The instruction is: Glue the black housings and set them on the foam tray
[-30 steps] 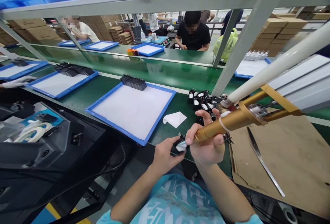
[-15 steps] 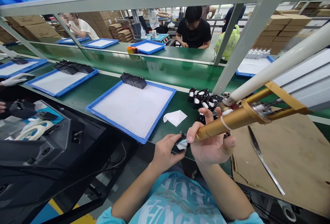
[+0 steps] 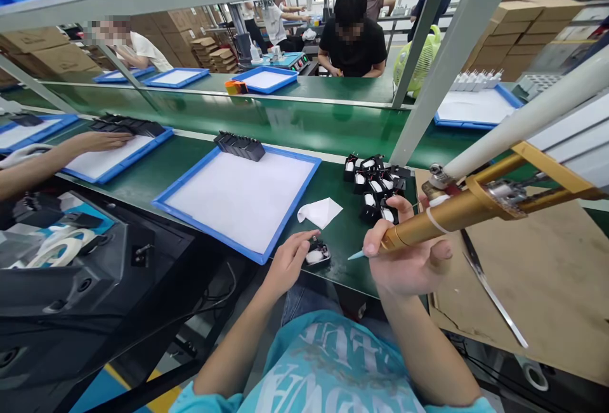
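A small black housing with a white part inside (image 3: 317, 254) sits on the green bench near its front edge. My left hand (image 3: 287, 262) is at its left side, fingers stretched out along it rather than wrapped round; whether they touch it is hard to tell. My right hand (image 3: 406, 264) grips a gold-coloured dispensing gun (image 3: 423, 226). Its pale blue nozzle (image 3: 356, 255) points left, a short way right of the housing and apart from it. Behind my right hand lies a cluster of similar black housings (image 3: 373, 184) with white parts and thin wires.
A blue-rimmed tray (image 3: 238, 203) with a row of black housings (image 3: 239, 145) stands to the left. A folded white cloth (image 3: 321, 212) lies on the bench. Tweezers (image 3: 495, 299) rest on cardboard (image 3: 547, 273) at right. A co-worker's arm (image 3: 61, 156) reaches over another tray. A metal post (image 3: 457, 64) rises ahead.
The nozzle has drawn away rightward from the housing with my right hand. My left hand has loosened from the housing and shifted left. A co-worker's arm has entered at left.
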The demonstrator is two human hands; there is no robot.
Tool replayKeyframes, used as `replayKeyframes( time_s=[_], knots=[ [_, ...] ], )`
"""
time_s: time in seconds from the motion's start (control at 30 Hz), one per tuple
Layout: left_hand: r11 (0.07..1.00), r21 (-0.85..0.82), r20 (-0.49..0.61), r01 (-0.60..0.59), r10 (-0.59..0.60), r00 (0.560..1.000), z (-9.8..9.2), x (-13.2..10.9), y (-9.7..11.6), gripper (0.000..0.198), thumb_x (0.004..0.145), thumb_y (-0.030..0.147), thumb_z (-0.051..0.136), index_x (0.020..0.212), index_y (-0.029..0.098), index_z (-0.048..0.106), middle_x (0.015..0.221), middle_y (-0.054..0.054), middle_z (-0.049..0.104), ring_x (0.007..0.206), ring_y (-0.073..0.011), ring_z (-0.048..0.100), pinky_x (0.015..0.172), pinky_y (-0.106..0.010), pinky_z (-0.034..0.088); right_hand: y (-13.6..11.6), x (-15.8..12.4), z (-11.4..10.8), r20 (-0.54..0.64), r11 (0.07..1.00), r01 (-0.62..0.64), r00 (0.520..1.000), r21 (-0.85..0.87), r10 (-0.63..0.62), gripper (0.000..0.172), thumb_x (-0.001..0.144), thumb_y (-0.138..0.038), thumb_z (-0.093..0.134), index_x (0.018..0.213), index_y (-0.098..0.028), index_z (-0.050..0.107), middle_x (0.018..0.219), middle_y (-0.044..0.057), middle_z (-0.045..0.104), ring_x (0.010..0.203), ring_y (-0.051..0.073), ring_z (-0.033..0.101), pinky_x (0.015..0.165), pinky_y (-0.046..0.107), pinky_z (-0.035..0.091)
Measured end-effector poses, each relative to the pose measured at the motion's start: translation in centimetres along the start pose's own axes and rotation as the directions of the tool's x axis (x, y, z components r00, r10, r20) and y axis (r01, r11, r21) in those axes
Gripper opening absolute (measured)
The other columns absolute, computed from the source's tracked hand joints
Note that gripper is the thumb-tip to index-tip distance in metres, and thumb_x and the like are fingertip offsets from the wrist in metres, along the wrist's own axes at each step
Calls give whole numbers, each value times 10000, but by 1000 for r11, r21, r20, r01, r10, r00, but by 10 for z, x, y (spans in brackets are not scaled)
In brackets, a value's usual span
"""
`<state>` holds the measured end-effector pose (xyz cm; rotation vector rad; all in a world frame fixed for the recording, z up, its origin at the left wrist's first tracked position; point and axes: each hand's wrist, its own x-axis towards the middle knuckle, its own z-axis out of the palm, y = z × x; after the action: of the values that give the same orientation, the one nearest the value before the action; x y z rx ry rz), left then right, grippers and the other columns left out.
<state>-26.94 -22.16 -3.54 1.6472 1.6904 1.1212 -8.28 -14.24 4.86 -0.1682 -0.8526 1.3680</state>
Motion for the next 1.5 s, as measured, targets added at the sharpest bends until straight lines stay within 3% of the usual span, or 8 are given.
replayKeyframes(
  time_s=[0.3, 0.53, 0.73, 0.9, 1.13, 1.23, 1.37, 1.5],
  knots=[
    [926, 159, 85, -342, 333, 939, 3, 0, 2, 322, 929, 218, 572, 1251, 238, 570, 1190, -53, 681, 1081, -168, 648, 943, -317, 530, -1, 2, -5, 7, 1000, -6, 1000, -17, 6, 327, 832, -516, 533, 1073, -304, 598, 1037, 2, 619, 417, 118, 614, 330, 272, 402],
    [922, 230, 160, -312, 280, 947, 9, 4, 8, 236, 959, 217, 453, 1152, 234, 589, 1168, -65, 676, 1029, -199, 635, 889, -360, 523, -2, 3, -8, -21, 999, -28, 999, -27, 28, 317, 828, -506, 553, 1081, -318, 573, 1018, -3, 628, 413, 116, 609, 332, 268, 416],
    [770, 543, 314, -334, 182, 932, 9, 6, 12, 251, 951, 344, 482, 1163, 236, 566, 1067, -64, 657, 895, -212, 629, 703, -313, 511, -4, 4, -8, -53, 995, -32, 998, -93, 27, 339, 807, -549, 550, 1060, -324, 566, 999, -3, 610, 392, 103, 576, 336, 273, 421],
    [680, 617, 364, -395, 198, 910, 11, 8, 12, 228, 962, 329, 461, 1131, 204, 550, 907, -64, 612, 798, -219, 608, 572, -286, 458, -10, 1, -15, -34, 998, -39, 999, -57, 37, 332, 816, -542, 555, 1071, -335, 604, 1044, -1, 609, 418, 121, 599, 349, 297, 430],
    [643, 731, 119, -226, 207, 971, -23, 34, -11, 342, 964, 365, 458, 1240, 170, 507, 988, -106, 645, 891, -272, 610, 755, -384, 473, -38, -14, -45, -33, 989, -42, 999, -142, 38, 387, 818, -589, 509, 1079, -326, 620, 1107, 39, 602, 427, 125, 598, 319, 283, 382],
    [651, 732, 92, -202, 199, 976, -30, 40, -16, 394, 945, 355, 491, 1297, 178, 492, 1003, -114, 657, 929, -293, 607, 796, -419, 462, -48, -19, -54, -85, 983, -55, 996, -172, 41, 432, 795, -621, 511, 1079, -312, 614, 1095, 39, 592, 414, 123, 584, 312, 295, 392],
    [725, 660, -74, -198, 325, 943, -7, 33, 6, 518, 883, 390, 610, 1340, 200, 452, 1224, -161, 592, 1193, -346, 511, 984, -515, 394, -55, -22, -58, -75, 981, -36, 997, -192, 22, 463, 790, -639, 507, 1074, -288, 607, 1094, 47, 584, 399, 128, 583, 297, 291, 383],
    [926, 259, 149, -275, 243, 959, 51, 36, 33, 697, 822, 428, 688, 1402, 248, 345, 1299, -115, 566, 1166, -258, 572, 976, -418, 475, -55, -24, -59, -81, 976, -35, 997, -216, 17, 478, 794, -644, 499, 1058, -264, 615, 1083, 56, 586, 404, 119, 575, 294, 285, 380]
  ],
)
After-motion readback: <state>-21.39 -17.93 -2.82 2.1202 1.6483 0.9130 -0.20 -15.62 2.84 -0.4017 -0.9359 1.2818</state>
